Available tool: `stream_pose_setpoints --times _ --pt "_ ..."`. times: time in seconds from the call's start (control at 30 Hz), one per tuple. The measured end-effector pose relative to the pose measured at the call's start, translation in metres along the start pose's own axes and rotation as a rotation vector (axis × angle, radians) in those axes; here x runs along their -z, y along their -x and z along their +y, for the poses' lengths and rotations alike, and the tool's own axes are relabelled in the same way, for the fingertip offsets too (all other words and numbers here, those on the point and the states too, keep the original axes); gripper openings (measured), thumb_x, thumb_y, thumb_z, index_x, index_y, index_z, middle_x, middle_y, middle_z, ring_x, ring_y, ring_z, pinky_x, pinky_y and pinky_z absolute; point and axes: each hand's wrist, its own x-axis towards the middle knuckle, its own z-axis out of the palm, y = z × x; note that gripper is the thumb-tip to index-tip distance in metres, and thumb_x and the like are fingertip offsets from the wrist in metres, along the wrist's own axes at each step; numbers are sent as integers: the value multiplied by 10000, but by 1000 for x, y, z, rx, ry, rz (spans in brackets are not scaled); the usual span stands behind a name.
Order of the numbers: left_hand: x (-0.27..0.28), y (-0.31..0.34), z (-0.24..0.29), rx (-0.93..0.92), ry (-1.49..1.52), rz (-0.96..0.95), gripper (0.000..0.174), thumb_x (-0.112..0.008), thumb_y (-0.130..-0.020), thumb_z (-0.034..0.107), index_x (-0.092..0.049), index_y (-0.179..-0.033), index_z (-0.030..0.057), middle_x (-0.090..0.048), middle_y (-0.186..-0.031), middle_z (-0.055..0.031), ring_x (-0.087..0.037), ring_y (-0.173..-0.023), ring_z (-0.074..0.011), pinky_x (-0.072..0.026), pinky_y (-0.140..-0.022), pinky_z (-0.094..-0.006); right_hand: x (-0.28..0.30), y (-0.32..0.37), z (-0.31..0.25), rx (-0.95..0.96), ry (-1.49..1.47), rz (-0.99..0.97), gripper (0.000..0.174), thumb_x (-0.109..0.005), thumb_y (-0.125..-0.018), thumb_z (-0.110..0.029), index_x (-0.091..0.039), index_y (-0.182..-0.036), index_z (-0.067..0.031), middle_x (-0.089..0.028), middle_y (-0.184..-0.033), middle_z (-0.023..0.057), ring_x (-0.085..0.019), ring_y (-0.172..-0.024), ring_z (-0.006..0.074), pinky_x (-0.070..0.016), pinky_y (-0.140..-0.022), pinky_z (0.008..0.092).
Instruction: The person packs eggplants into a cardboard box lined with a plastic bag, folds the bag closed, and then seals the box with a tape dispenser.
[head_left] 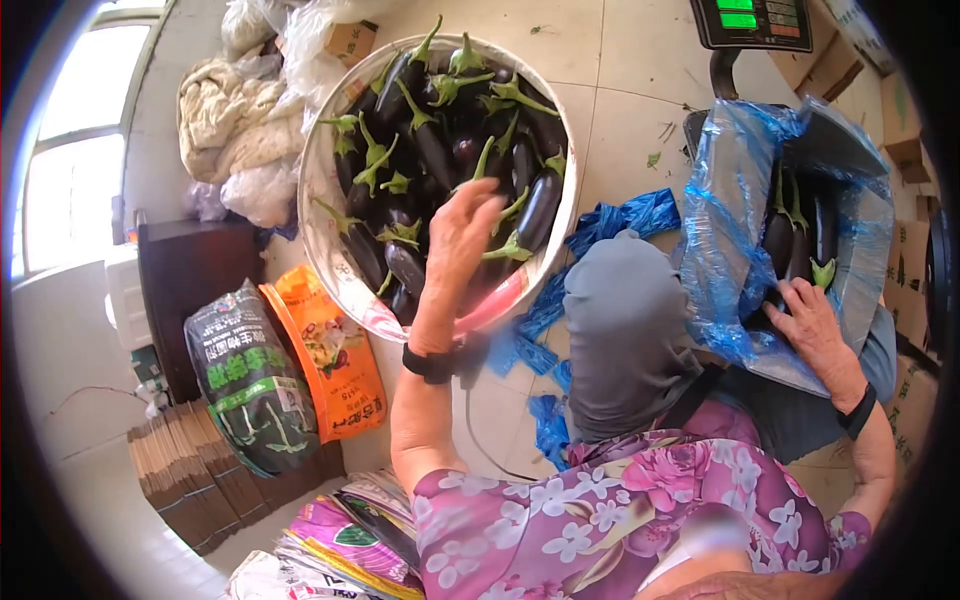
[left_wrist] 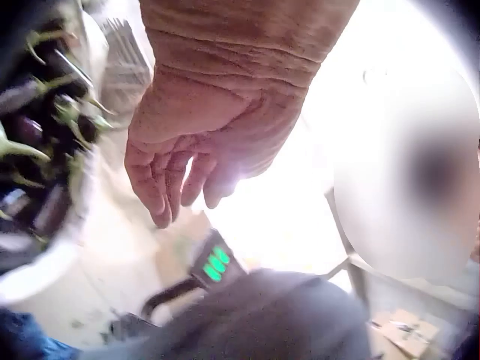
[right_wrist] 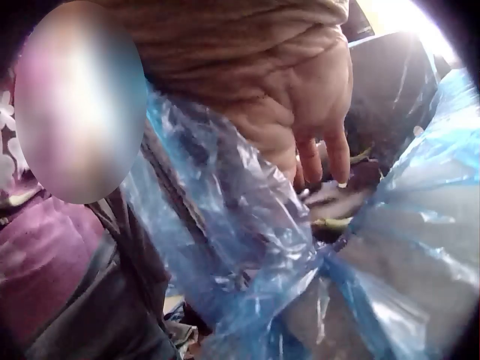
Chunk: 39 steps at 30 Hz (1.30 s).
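My left hand (head_left: 462, 238) is over a large white round tub (head_left: 309, 240) heaped with dark purple eggplants (head_left: 432, 152) with green stems. Its fingers are loosely bent, and the left wrist view shows nothing between them. My right hand (head_left: 815, 328) reaches into a box lined with blue plastic film (head_left: 718, 205). In the right wrist view its fingers (right_wrist: 339, 154) extend downward among the eggplants there. Several eggplants (head_left: 778, 240) lie lengthwise inside the box, and the fingertips rest on the near ones, which the hand partly hides.
A scale display (head_left: 752, 22) with green digits stands behind the box. Blue plastic film (head_left: 630, 215) lies on the floor between tub and box, beside my knee (head_left: 625, 330). At left are a dark sack (head_left: 250, 375), an orange bag (head_left: 325, 350) and stacked flat cardboard (head_left: 185, 480).
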Motion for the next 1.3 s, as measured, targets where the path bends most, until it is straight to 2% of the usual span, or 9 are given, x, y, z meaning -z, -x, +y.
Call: stream_pose_setpoints --times 0.07,0.17,0.5,0.63,1.0,1.1,1.13,1.2,1.3 --pt "12 3 -74 64 -27 67 361 -625 -912 154 -616 -1227 -22 -704 -1063 -127 -667 -944 -156 -524 -839 -286 -17 2 1 37 69 -57 334 -593 -772 -126 -637 -1102 -106 -541 -1216 159 -489 -1170 311 -431 -929 398" --pt "8 12 -119 -21 -245 305 287 -648 -867 143 -659 -1120 8 -690 -997 -175 -677 -881 -314 -522 -834 -388 -19 -6 3 103 115 -46 311 -590 -778 -127 -631 -1085 -105 -545 -1184 165 -493 -1160 311 -420 -938 417" --pt "-2 -93 -117 -331 -586 520 472 -631 -837 107 -547 -1299 63 -600 -1197 -226 -613 -1064 -395 -502 -904 -458 -20 -8 0 106 122 -42 283 -596 -752 -111 -642 -1031 -98 -548 -1153 174 -512 -1140 316 -422 -918 426" --pt "-11 -131 -110 31 -538 382 642 -702 -791 161 -480 -1393 126 -555 -1311 -215 -573 -1163 -412 -485 -959 -488 -21 -4 1 98 102 -24 285 -601 -739 -102 -654 -1020 -96 -548 -1156 168 -523 -1127 320 -432 -901 429" --pt "-1 -157 -102 46 -704 259 704 -830 -679 248 -564 -1327 176 -674 -1142 -157 -655 -1033 -383 -528 -902 -465 -21 -7 0 73 88 -81 273 -603 -730 -109 -659 -997 -100 -548 -1141 165 -522 -1115 323 -428 -891 436" --pt "12 -151 -109 -42 -578 435 681 -802 -635 318 -617 -1269 155 -730 -906 -152 -706 -889 -336 -547 -865 -434 -21 -7 0 83 85 -31 277 -611 -717 -113 -662 -989 -96 -545 -1115 172 -522 -1113 326 -429 -890 440" --pt "26 -141 -109 -125 -519 423 643 -802 -690 282 -607 -1273 93 -725 -954 -155 -724 -818 -308 -590 -757 -394 -19 -7 -1 76 78 -37 277 -611 -717 -113 -662 -989 -96 -545 -1115 172 -522 -1113 326 -429 -890 440" --pt "46 -107 -87 119 121 303 564 -768 -778 227 -587 -1279 40 -701 -1041 -161 -725 -734 -283 -605 -626 -324 -20 -9 -3 60 88 -23 272 -618 -710 -119 -665 -976 -92 -545 -1109 172 -521 -1114 327 -428 -891 441" --pt "72 -60 -89 197 504 209 559 -704 -841 141 -498 -1346 15 -657 -1141 -172 -732 -775 -320 -607 -578 -288 -22 -7 -2 41 72 -37 265 -614 -711 -118 -667 -969 -85 -546 -1122 173 -518 -1118 329 -427 -894 443"
